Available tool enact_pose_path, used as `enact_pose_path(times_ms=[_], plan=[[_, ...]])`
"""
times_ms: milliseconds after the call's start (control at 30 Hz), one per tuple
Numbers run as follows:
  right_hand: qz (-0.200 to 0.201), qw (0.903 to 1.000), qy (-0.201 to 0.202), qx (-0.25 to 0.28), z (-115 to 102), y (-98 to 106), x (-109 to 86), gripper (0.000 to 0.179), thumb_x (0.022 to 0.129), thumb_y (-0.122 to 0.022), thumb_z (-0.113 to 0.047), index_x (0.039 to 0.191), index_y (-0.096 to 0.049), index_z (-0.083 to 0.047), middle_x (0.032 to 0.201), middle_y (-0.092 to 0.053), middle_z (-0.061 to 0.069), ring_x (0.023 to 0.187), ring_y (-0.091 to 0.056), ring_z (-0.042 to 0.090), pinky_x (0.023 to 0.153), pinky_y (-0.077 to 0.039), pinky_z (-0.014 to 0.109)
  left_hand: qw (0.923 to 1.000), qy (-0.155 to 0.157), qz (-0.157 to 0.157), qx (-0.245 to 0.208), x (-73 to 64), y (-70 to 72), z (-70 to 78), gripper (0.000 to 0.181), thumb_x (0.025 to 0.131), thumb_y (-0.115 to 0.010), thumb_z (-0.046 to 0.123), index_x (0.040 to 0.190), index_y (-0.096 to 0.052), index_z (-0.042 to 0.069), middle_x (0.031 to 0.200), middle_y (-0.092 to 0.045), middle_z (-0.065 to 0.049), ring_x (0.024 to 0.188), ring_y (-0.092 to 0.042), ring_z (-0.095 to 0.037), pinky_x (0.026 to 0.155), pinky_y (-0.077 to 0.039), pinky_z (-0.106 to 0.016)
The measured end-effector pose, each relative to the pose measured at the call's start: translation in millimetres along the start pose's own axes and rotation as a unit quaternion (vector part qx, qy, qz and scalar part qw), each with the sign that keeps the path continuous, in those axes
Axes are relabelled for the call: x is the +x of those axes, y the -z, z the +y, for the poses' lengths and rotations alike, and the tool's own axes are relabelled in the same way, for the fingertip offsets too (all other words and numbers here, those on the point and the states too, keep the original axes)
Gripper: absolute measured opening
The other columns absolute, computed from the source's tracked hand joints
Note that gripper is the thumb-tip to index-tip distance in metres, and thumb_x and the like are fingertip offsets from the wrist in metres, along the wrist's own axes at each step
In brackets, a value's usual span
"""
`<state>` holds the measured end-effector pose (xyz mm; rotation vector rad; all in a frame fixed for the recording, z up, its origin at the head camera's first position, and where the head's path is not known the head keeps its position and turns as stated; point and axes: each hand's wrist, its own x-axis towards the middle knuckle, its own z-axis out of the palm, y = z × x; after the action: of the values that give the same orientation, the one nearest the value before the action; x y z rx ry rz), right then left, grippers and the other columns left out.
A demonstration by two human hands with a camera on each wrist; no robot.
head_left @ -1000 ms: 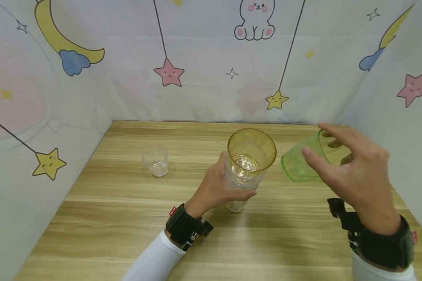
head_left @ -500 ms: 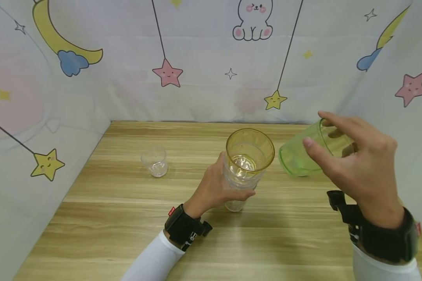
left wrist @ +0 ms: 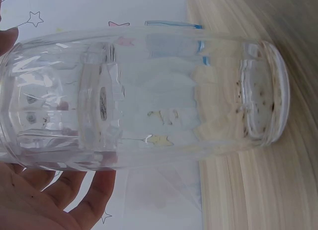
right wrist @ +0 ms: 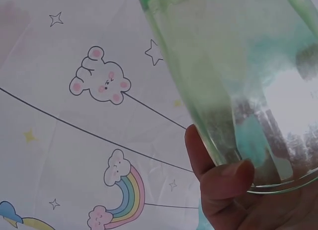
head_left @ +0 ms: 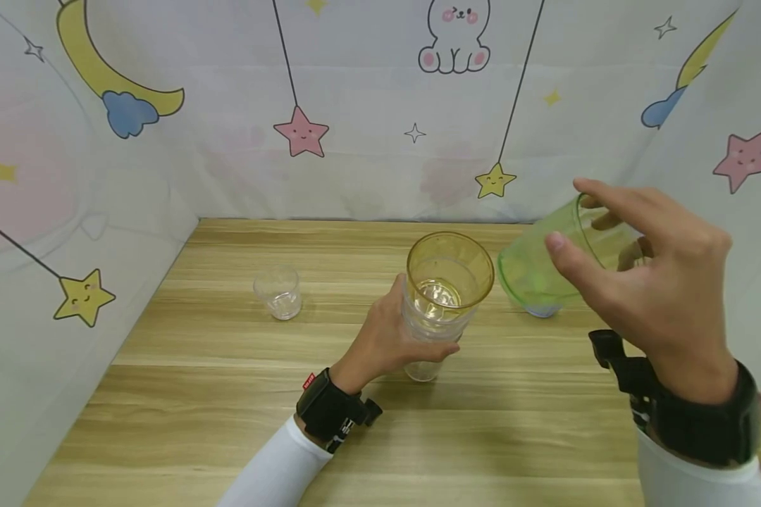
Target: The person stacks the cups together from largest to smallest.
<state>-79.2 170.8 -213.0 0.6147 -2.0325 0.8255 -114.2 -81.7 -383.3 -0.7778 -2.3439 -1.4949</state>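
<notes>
In the head view, my left hand [head_left: 387,338] grips a clear drinking glass [head_left: 423,371] that stands upright on the table, fingers on one side and thumb across the front. A yellow-tinted glass [head_left: 450,271] is stacked in the top of it. The left wrist view shows the lower glass [left wrist: 159,101] close up, with my fingers under its upper part. My right hand [head_left: 659,274] holds a tilted green glass [head_left: 539,257] between thumb and fingers, raised to the right of the stack. The right wrist view shows this green glass [right wrist: 238,91] pinched near one end.
A small clear glass [head_left: 282,292] stands on the wooden table [head_left: 228,422], to the left of the stack. Behind the green glass, a bluish glass [head_left: 543,310] shows only its lower edge. Patterned cloth walls [head_left: 355,183] enclose the table at back and sides.
My right hand has risen with the green glass and moved slightly right, uncovering the lower edge of the bluish glass. The left hand and the stack have stayed put.
</notes>
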Motion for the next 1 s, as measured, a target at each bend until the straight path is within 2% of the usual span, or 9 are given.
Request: enact_pose_path(times_ms=[300, 733, 1000], plan=[[0.003, 0.9999, 0.013, 0.003, -8, 0, 7.4, 0.047, 0.076, -0.079, -0.027, 0.121, -0.076, -0.011, 0.097, -0.073, 0.016, 0.084, -0.057, -0.001, 0.062, -0.037, 0.011, 1.0000, -0.004, 0.002, 0.007, -0.7, 0.0, -0.4, 0.098, 0.062, -0.096, 0.036, 0.140, -0.042, 0.013, 0.119, -0.065, 0.001, 0.105, -0.064, -0.013, 0.085, -0.055, -0.033], [0.006, 0.9988, 0.047, 0.014, -21, -12, 18.3, 0.048, 0.074, -0.079, -0.027, 0.119, -0.077, -0.013, 0.097, -0.074, 0.011, 0.084, -0.060, 0.009, 0.059, -0.035, 0.014, 0.9999, 0.006, 0.000, 0.009, -1.7, 1.5, 0.0, 0.093, 0.062, -0.096, 0.034, 0.136, -0.043, 0.013, 0.115, -0.066, 0.001, 0.102, -0.065, -0.013, 0.083, -0.056, -0.033], [0.006, 0.9982, 0.058, 0.017, -26, -18, 23.0, 0.050, 0.073, -0.081, -0.028, 0.121, -0.076, -0.016, 0.099, -0.075, 0.006, 0.086, -0.064, 0.012, 0.058, -0.038, 0.012, 0.9998, 0.016, -0.005, 0.012, -1.5, 1.2, -0.6, 0.093, 0.062, -0.096, 0.035, 0.135, -0.043, 0.015, 0.113, -0.065, 0.004, 0.101, -0.064, -0.010, 0.081, -0.056, -0.032]])
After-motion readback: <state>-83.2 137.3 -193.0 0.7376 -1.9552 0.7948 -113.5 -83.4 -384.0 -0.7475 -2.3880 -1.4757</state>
